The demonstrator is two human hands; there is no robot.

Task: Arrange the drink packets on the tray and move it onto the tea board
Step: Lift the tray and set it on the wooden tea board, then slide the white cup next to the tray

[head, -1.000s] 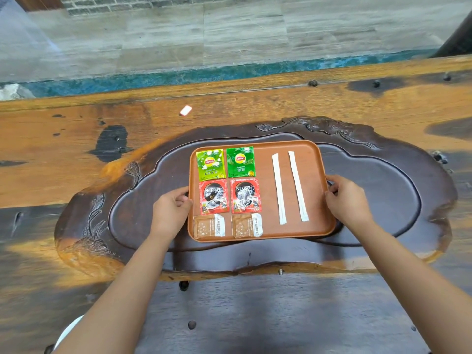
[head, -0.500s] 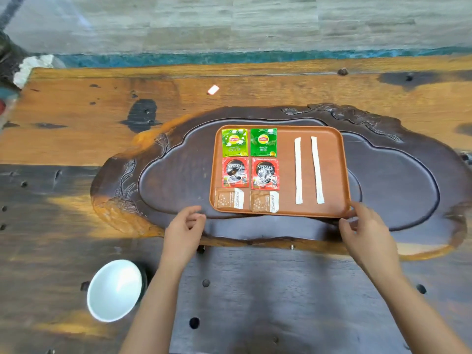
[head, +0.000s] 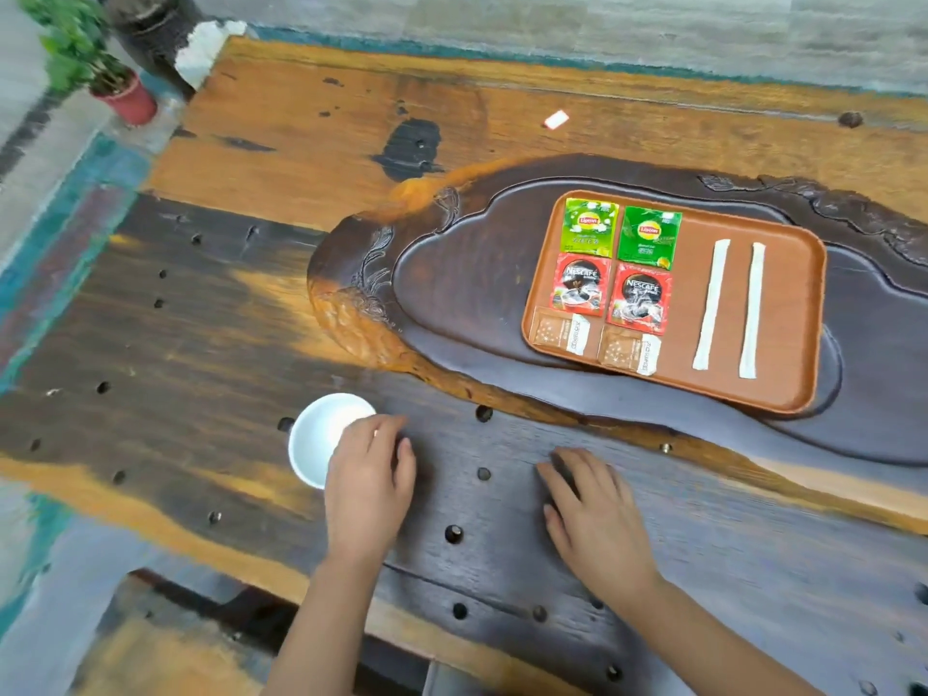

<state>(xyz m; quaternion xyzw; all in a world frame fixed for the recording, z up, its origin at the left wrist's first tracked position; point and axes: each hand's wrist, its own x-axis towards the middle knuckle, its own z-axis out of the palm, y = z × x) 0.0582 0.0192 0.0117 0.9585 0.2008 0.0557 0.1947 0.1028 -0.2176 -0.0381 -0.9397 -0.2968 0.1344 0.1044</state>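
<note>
Nearest, both hands lie palm-down on the dark wooden surface, holding nothing: the left hand has its grip loosely spread beside a white bowl, its fingers overlapping the bowl's rim, and the right hand rests flat with fingers splayed. Beyond them, the tray sits on the carved tea board, well apart from either hand. It looks rigid and light; its raised rim on the two short sides offers the steadiest hold. On it, the green packets, red packets, brown sachets and white sticks lie in rows; thin, light and loose, they would likely slide if the tray tilts.
</note>
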